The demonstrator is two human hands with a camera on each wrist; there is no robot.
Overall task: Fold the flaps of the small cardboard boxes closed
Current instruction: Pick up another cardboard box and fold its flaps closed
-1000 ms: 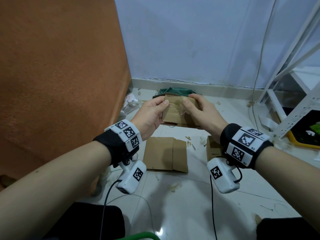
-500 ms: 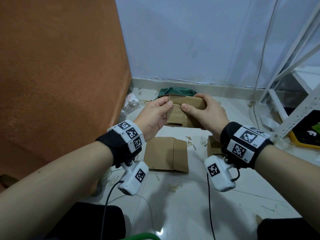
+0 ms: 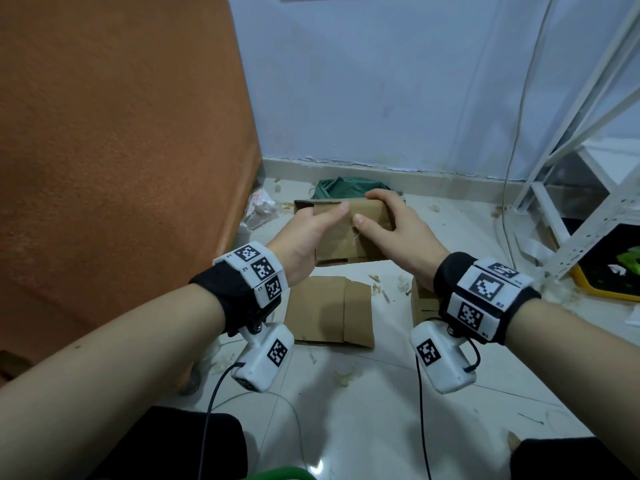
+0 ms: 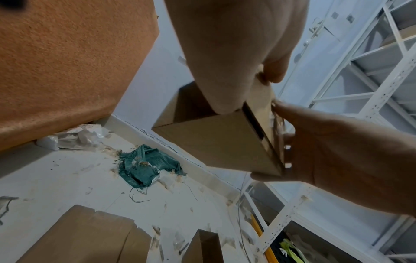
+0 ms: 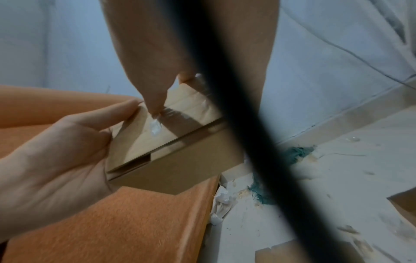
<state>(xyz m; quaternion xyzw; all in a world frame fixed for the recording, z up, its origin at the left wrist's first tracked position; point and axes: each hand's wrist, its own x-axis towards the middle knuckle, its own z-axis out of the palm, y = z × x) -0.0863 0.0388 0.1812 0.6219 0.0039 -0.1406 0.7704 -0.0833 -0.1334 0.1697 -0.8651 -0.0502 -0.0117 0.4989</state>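
Observation:
I hold a small brown cardboard box (image 3: 349, 240) above the floor with both hands. My left hand (image 3: 310, 232) grips its left end, thumb lying on the top face. My right hand (image 3: 396, 226) grips the right end, thumb on the top face and fingers curled over the far edge. In the left wrist view the box (image 4: 213, 142) has a dark open end on its left side. The right wrist view shows the box (image 5: 175, 147) with a near flap edge standing slightly ajar. A flattened cardboard piece (image 3: 329, 313) lies on the floor below, and another small box (image 3: 420, 299) stands behind my right wrist.
A big orange padded panel (image 3: 121, 168) leans close on the left. A green cloth (image 3: 346, 187) lies by the wall beyond the box. White metal shelving (image 3: 588, 209) and a yellow tray (image 3: 609, 285) are on the right. Scraps litter the white tiled floor (image 3: 363, 410).
The box has turned a little between my hands and sits slightly lower. My right fingers have slid over its far edge. An open flap now shows at its left end.

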